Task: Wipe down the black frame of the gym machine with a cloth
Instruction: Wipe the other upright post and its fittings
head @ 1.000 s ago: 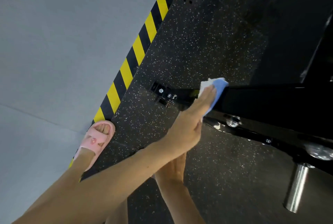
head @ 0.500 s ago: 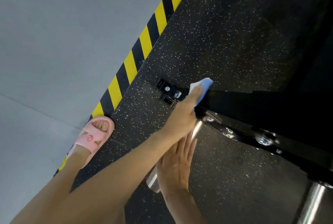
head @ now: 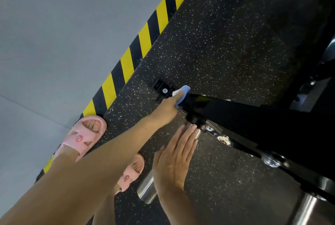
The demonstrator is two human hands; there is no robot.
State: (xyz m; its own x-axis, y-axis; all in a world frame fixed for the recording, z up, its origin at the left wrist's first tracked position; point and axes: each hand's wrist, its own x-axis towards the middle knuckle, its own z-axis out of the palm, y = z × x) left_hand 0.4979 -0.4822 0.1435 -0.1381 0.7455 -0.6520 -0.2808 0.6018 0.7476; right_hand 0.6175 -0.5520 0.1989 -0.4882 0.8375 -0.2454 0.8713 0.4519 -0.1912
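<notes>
Seen from the head camera, the left hand (head: 167,109) presses a blue-and-white cloth (head: 185,89) with straight fingers onto the low end of the black frame (head: 235,113), just beside its bolted foot plate (head: 161,88), while the right hand (head: 174,159) is held flat with its fingers straight over a chrome peg (head: 147,189).

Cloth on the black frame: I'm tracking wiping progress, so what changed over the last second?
The left hand slid the blue cloth along the black frame toward its bolted foot. The right hand came out from under the left arm, open, fingers now stretched over the chrome peg. Unchanged: the left hand presses the cloth on the frame.
</notes>
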